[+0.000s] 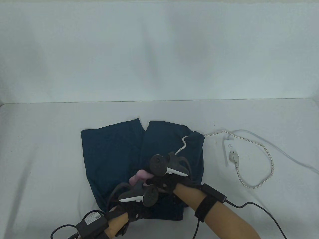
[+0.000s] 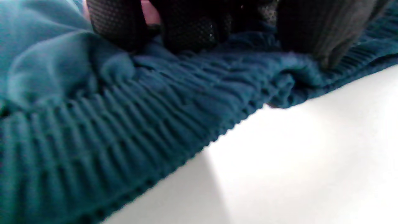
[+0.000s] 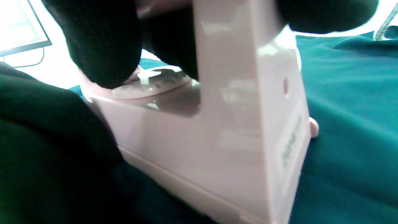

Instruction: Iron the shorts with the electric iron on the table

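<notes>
White desk holds dark teal shorts. Right hand fingers grip a pink iron; left hand fingers press the waistband at 6 o'clock. Lingering could scorch fabric.

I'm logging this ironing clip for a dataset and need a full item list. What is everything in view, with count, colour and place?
shorts: one, dark teal, flat at the table's middle, waistband toward the person.
iron: one, pale pink, sitting on the shorts near the waistband.
iron cord: one, white braided, running from the iron across the shorts to the power strip.
power strip: one, white, on the table right of the shorts.
table: one, white covered.
left hand: one, black glove, fingers resting on the shorts by the waistband.
right hand: one, black glove, gripping the iron's handle.
</notes>
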`<state>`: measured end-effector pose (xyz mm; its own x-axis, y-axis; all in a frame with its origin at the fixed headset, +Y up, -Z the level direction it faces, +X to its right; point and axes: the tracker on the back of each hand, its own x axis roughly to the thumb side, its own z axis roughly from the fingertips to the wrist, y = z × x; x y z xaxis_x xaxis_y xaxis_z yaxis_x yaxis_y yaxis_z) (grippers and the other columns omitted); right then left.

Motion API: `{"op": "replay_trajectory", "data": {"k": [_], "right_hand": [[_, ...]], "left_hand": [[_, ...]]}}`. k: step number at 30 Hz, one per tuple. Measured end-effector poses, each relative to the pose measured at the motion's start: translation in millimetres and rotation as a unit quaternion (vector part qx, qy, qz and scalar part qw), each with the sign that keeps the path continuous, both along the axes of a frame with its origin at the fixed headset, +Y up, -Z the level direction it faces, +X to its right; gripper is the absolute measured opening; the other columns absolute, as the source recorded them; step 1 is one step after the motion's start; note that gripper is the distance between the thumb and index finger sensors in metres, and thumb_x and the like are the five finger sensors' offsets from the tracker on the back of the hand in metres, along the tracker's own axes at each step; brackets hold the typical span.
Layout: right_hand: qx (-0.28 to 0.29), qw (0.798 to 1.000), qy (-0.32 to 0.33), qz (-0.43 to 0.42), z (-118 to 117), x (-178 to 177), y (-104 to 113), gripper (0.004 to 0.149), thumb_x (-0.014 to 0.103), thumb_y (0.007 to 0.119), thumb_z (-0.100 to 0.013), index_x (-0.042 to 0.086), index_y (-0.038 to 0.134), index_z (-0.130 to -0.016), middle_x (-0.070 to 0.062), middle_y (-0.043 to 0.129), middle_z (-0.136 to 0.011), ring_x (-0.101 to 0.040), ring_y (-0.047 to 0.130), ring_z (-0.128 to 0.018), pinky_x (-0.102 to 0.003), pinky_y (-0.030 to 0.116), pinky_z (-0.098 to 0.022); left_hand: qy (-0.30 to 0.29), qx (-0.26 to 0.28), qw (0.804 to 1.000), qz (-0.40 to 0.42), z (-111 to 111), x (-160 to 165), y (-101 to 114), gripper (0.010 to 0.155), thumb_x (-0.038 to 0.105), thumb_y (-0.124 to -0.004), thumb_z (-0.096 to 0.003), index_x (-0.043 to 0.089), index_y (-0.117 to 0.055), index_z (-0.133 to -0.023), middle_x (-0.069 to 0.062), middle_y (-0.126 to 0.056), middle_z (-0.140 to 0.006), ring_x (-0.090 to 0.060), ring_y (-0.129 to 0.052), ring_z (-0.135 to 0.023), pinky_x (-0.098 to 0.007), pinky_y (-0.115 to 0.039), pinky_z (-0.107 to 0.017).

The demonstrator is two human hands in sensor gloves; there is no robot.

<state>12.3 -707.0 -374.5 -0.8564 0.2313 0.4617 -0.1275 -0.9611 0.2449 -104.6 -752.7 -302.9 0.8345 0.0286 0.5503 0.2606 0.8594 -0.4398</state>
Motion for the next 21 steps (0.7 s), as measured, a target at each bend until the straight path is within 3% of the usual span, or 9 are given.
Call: {"op": "replay_trajectory", "data": {"k": [12, 21], "right_hand": [[-0.013, 0.999, -0.023, 0.021, 11, 56, 0, 0.062, 0.052, 0.094, -0.042, 0.037, 0.071, -0.097, 0.012, 0.091, -0.072, -0.007, 0.1, -0.05, -0.04, 0.086, -0.025], [-0.021, 0.999, -0.034, 0.034, 15, 88, 2, 0.061, 0.052, 0.094, -0.041, 0.038, 0.071, -0.097, 0.012, 0.091, -0.072, -0.007, 0.1, -0.051, -0.041, 0.086, -0.026]], "left_hand": [[-0.001, -0.001, 1.0, -0.004, 0, 0, 0, 0.069, 0.054, -0.081, -0.0463, 0.038, -0.05, -0.106, 0.008, -0.048, -0.11, -0.017, -0.074, -0.084, -0.052, -0.066, -0.067], [-0.002, -0.003, 1.0, -0.006, 0, 0, 0, 0.066, 0.054, -0.08, -0.0464, 0.04, -0.051, -0.105, 0.008, -0.053, -0.108, -0.017, -0.074, -0.084, -0.052, -0.065, -0.067]]}}
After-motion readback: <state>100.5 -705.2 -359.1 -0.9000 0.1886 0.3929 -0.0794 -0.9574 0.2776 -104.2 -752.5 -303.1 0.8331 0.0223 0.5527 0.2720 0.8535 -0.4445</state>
